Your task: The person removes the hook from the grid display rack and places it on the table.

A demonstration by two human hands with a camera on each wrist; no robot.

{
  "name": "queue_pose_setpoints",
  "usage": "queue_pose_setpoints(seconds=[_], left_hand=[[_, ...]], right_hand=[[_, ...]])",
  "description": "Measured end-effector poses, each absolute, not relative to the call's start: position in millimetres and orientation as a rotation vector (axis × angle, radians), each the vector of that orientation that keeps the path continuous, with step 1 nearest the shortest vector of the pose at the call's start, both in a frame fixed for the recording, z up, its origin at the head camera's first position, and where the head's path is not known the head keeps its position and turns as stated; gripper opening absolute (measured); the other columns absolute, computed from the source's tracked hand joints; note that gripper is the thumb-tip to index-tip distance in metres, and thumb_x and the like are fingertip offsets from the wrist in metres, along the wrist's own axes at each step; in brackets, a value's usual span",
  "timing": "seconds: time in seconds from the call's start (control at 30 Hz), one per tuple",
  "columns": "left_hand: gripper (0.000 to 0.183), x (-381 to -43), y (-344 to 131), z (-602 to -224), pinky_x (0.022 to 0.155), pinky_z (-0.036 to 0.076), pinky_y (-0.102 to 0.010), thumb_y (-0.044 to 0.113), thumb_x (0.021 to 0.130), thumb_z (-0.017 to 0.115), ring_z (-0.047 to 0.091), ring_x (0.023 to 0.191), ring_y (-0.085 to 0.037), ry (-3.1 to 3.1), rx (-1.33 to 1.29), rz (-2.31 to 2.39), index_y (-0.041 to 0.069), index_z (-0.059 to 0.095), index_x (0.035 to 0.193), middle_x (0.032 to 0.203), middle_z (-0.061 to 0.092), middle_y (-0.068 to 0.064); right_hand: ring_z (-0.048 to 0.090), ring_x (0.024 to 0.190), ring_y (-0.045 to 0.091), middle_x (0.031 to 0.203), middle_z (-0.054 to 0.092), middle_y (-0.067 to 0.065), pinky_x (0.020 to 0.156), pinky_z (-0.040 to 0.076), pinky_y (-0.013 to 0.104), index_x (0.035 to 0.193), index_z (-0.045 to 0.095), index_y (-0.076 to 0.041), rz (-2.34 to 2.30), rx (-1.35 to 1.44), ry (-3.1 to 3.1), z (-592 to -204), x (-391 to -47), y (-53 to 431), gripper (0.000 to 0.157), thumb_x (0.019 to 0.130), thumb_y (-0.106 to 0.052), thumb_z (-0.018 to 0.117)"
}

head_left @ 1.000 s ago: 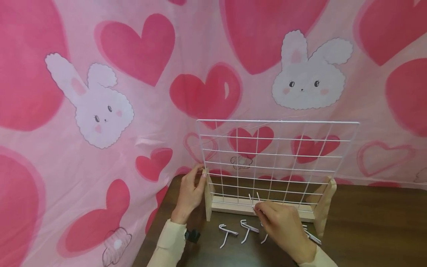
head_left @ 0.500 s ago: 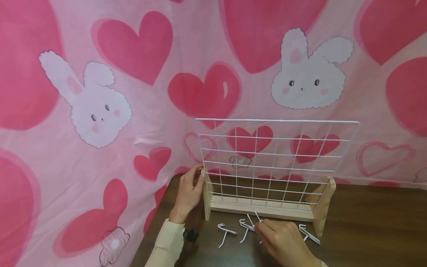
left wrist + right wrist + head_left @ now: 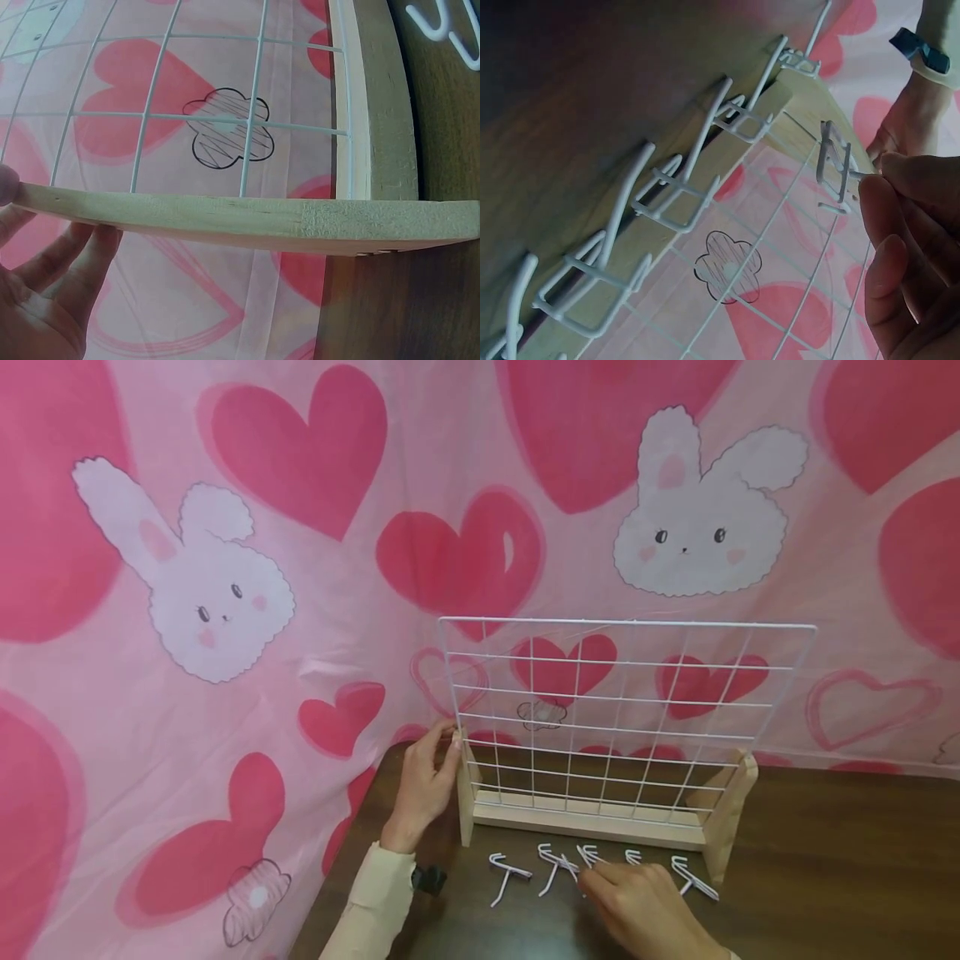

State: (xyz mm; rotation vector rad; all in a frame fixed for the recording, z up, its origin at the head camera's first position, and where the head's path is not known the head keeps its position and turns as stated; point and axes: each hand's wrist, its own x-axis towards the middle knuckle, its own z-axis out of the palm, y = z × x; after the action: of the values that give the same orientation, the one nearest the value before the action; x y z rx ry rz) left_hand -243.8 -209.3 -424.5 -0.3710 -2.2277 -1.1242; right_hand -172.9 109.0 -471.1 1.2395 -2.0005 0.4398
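A white wire grid panel [image 3: 615, 693] stands in a wooden base with a side post at each end. My left hand [image 3: 422, 785] holds the left wooden side post [image 3: 225, 217] near its top, thumb on one face and fingertips on the other in the left wrist view. My right hand [image 3: 645, 902] is low in front of the base. Its thumb and fingers pinch the stem of a white wire hook [image 3: 834, 161], whose squared bracket end points away from the fingertips. In the head view the hand partly hides this hook and others behind it.
Several more white hooks [image 3: 510, 870] lie in a row on the dark wooden table [image 3: 840, 860], between the base and the near side. A pink cloth [image 3: 337, 610] with hearts and rabbits hangs behind. A dark band [image 3: 429, 881] is at the left wrist.
My right hand has moved down from the grid's lower wires towards the row of hooks, carrying the pinched hook along. My left hand stays on the side post. The head view has shifted slightly.
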Motion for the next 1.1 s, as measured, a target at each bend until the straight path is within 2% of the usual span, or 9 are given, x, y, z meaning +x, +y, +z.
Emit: queue_pose_setpoints(seconds=[0.1,0.13,0.2,0.3,0.4,0.47,0.6,0.7,1.1], left_hand=[[0.02,-245,-209,-425,0.097,0.06,-0.049,0.017,0.103,0.062,0.075,0.103,-0.023,-2.22,-0.372,-1.119,0.011,0.069,0.12,0.109,0.079,-0.01],[0.02,-245,-209,-425,0.097,0.06,-0.05,0.017,0.103,0.062,0.075,0.103,-0.023,-2.218,-0.374,-1.116,0.011,0.069,0.12,0.109,0.079,-0.011],[0.02,-245,-209,-425,0.097,0.06,-0.05,0.017,0.103,0.062,0.075,0.104,-0.024,-2.218,-0.379,-1.117,0.01,0.069,0.121,0.11,0.078,-0.012],[0.02,-247,-208,-425,0.097,0.06,-0.05,0.017,0.103,0.061,0.075,0.105,-0.024,-2.22,-0.387,-1.123,0.01,0.068,0.121,0.11,0.078,-0.014],[0.02,-247,-208,-425,0.096,0.06,-0.049,0.017,0.103,0.061,0.075,0.104,-0.024,-2.223,-0.38,-1.13,0.01,0.068,0.12,0.11,0.078,-0.014],[0.02,-247,-208,-424,0.096,0.06,-0.049,0.017,0.103,0.061,0.075,0.104,-0.024,-2.225,-0.372,-1.134,0.01,0.068,0.12,0.11,0.078,-0.013],[0.019,-245,-208,-424,0.093,0.061,-0.048,0.017,0.103,0.061,0.075,0.102,-0.023,-2.235,-0.354,-1.139,0.01,0.069,0.119,0.11,0.078,-0.013],[0.019,-244,-208,-424,0.092,0.061,-0.049,0.017,0.103,0.061,0.075,0.102,-0.023,-2.234,-0.348,-1.14,0.01,0.069,0.119,0.109,0.078,-0.013],[0.022,-245,-208,-424,0.095,0.061,-0.052,0.017,0.105,0.059,0.075,0.106,-0.029,-2.249,-0.345,-1.161,0.007,0.068,0.122,0.113,0.077,-0.017]], right_hand=[[0.051,0.051,0.0,0.066,0.054,-0.016,0.041,0.025,0.015,0.077,0.059,-0.022,0.419,1.261,-2.022,-473,-173,111,0.01,0.08,-0.012,0.059],[0.051,0.05,0.001,0.065,0.054,-0.016,0.041,0.025,0.016,0.077,0.058,-0.022,0.408,1.26,-2.028,-473,-173,110,0.01,0.08,-0.013,0.059],[0.05,0.049,0.001,0.063,0.053,-0.016,0.041,0.023,0.017,0.075,0.056,-0.023,0.383,1.253,-2.036,-474,-172,110,0.018,0.089,-0.013,0.053],[0.05,0.047,0.003,0.062,0.052,-0.016,0.041,0.024,0.019,0.073,0.054,-0.023,0.353,1.246,-2.032,-475,-172,109,0.037,0.104,-0.019,0.034],[0.051,0.046,0.005,0.06,0.052,-0.016,0.04,0.024,0.02,0.071,0.052,-0.022,0.332,1.246,-2.031,-477,-172,109,0.044,0.107,-0.021,0.026],[0.051,0.046,0.005,0.06,0.052,-0.015,0.04,0.024,0.02,0.071,0.051,-0.022,0.321,1.253,-2.038,-478,-172,108,0.037,0.102,-0.018,0.033],[0.051,0.046,0.006,0.06,0.053,-0.015,0.04,0.021,0.02,0.071,0.053,-0.023,0.275,1.291,-2.07,-481,-171,108,0.016,0.081,-0.014,0.062],[0.051,0.046,0.005,0.059,0.053,-0.015,0.041,0.02,0.02,0.071,0.054,-0.023,0.237,1.327,-2.09,-484,-170,107,0.023,0.067,-0.014,0.075],[0.049,0.044,0.006,0.059,0.058,-0.014,0.04,0.019,0.022,0.071,0.057,-0.025,0.182,1.346,-2.2,-488,-168,105,0.03,0.065,-0.016,0.085]])
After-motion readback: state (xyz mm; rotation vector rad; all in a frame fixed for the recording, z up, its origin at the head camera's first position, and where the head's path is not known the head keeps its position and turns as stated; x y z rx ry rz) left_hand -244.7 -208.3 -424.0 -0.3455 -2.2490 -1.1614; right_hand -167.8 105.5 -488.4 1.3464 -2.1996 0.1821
